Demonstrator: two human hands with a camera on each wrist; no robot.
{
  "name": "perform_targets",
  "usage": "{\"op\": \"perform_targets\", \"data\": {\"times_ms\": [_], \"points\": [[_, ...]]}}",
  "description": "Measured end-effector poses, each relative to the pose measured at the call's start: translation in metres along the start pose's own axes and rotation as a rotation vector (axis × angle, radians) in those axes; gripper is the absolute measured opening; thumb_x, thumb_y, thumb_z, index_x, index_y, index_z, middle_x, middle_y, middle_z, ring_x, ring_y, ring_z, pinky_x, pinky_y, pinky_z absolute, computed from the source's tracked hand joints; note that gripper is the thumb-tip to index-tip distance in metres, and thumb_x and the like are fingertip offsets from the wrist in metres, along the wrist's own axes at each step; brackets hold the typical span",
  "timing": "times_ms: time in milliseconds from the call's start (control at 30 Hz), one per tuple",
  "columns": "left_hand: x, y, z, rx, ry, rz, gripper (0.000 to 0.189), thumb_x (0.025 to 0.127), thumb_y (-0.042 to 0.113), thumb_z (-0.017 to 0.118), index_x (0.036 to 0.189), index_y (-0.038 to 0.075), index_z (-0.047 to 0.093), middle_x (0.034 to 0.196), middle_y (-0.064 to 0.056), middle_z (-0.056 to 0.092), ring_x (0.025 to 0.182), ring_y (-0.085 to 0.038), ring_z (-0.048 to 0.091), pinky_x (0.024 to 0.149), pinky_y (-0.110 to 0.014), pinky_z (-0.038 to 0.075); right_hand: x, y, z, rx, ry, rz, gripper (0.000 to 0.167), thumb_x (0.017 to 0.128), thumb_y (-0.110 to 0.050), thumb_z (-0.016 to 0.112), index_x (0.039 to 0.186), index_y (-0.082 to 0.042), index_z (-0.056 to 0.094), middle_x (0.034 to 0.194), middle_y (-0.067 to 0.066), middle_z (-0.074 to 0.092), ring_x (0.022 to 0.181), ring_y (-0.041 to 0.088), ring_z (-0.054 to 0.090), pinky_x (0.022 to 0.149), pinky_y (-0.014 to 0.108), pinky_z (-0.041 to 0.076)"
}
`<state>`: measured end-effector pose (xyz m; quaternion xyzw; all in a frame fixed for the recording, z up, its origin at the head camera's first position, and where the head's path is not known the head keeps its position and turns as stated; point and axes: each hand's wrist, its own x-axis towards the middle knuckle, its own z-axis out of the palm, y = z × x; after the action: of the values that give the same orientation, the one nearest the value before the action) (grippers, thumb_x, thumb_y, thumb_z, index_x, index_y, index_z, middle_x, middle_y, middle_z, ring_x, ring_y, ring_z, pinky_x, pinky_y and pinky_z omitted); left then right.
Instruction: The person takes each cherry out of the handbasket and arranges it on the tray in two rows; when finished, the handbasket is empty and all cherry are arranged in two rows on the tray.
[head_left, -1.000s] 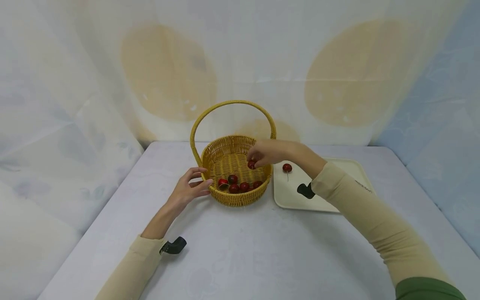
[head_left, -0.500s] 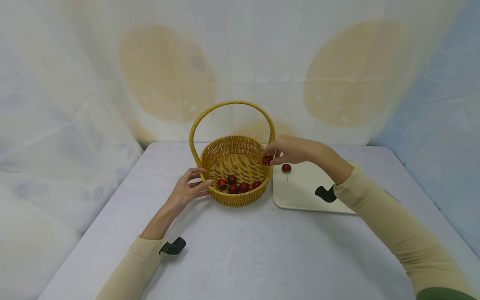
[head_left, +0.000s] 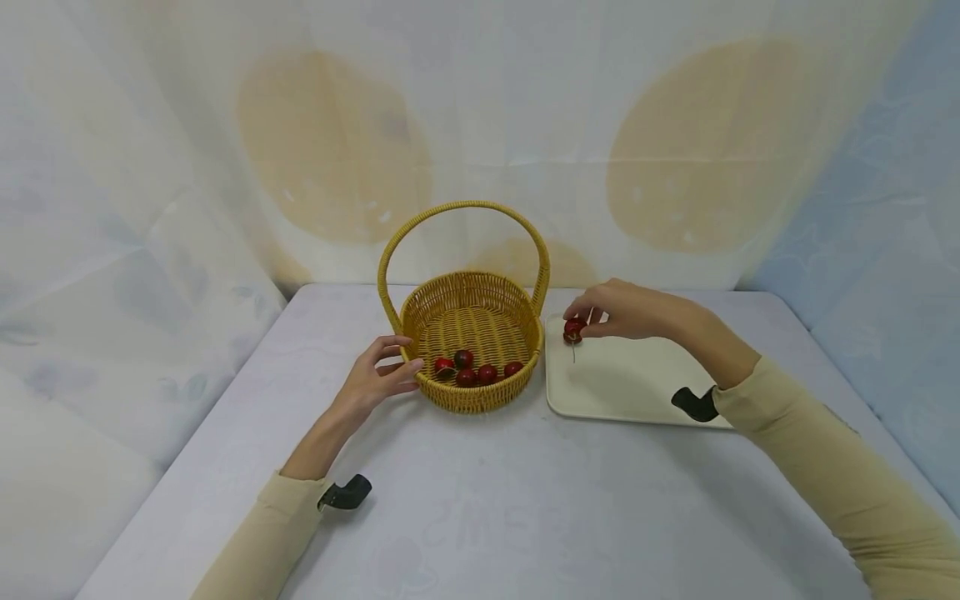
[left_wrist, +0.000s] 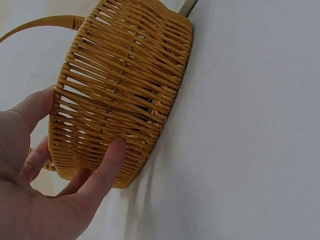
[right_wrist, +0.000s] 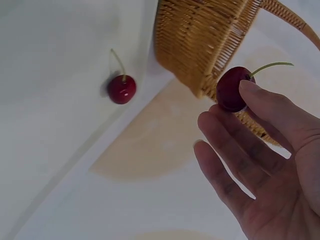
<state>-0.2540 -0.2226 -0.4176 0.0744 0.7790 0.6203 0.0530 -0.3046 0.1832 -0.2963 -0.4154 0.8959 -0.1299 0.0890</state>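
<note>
A yellow wicker basket (head_left: 471, 400) with a tall arched handle stands mid-table, holding several dark red cherries (head_left: 487, 374) near its front side. My left hand (head_left: 369, 379) holds its left rim. In the left wrist view one finger (left_wrist: 111, 157) lies against the woven outer wall. Right of the basket, my right hand (head_left: 630, 308) is above the cream tray (head_left: 630, 392), pinching a cherry (right_wrist: 230, 92) by its body between thumb and fingers. The stem of that cherry points away from the fingertips. Another stemmed cherry (right_wrist: 121, 89) lies on the tray, just below the hand.
The pale tabletop (head_left: 480, 500) stretches in front of the basket and tray. Patterned cloth (head_left: 480, 108) hangs behind the table and along both sides. A dark wrist mount (head_left: 695, 405) sits at the right cuff, another mount (head_left: 347, 492) at the left.
My right hand has moved from over the basket to the right, above the tray, with the cherry still pinched. My left hand and the basket stay in place.
</note>
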Motion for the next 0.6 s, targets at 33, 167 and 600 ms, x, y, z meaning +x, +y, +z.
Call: {"op": "perform_targets", "data": {"times_ms": [33, 167, 600], "points": [[0.000, 0.000, 0.000, 0.001, 0.002, -0.002, 0.065, 0.090, 0.034, 0.072, 0.141, 0.010, 0.040, 0.145, -0.019, 0.037, 0.124, -0.039, 0.055, 0.093, -0.050, 0.057, -0.003, 0.002, 0.001, -0.005, 0.009, 0.008, 0.029, 0.091, -0.007, 0.066, 0.120, -0.002, 0.066, 0.107, 0.007, 0.072, 0.094, 0.020, 0.070, 0.085, 0.039, 0.060], [0.001, 0.000, 0.000, -0.006, 0.004, -0.009, 0.065, 0.090, 0.034, 0.072, 0.141, 0.009, 0.040, 0.145, -0.019, 0.037, 0.124, -0.038, 0.055, 0.094, -0.051, 0.057, -0.013, 0.012, 0.007, -0.004, 0.030, 0.032, 0.029, 0.091, -0.006, 0.066, 0.120, -0.001, 0.066, 0.107, 0.008, 0.072, 0.093, 0.020, 0.070, 0.082, 0.039, 0.060], [0.001, -0.001, -0.001, -0.016, 0.002, -0.013, 0.066, 0.090, 0.033, 0.072, 0.141, 0.008, 0.039, 0.144, -0.018, 0.038, 0.124, -0.037, 0.056, 0.095, -0.050, 0.056, -0.022, 0.052, 0.037, 0.057, 0.087, 0.087, 0.031, 0.091, -0.006, 0.067, 0.121, 0.001, 0.065, 0.107, 0.009, 0.071, 0.092, 0.023, 0.070, 0.082, 0.039, 0.061]]}}
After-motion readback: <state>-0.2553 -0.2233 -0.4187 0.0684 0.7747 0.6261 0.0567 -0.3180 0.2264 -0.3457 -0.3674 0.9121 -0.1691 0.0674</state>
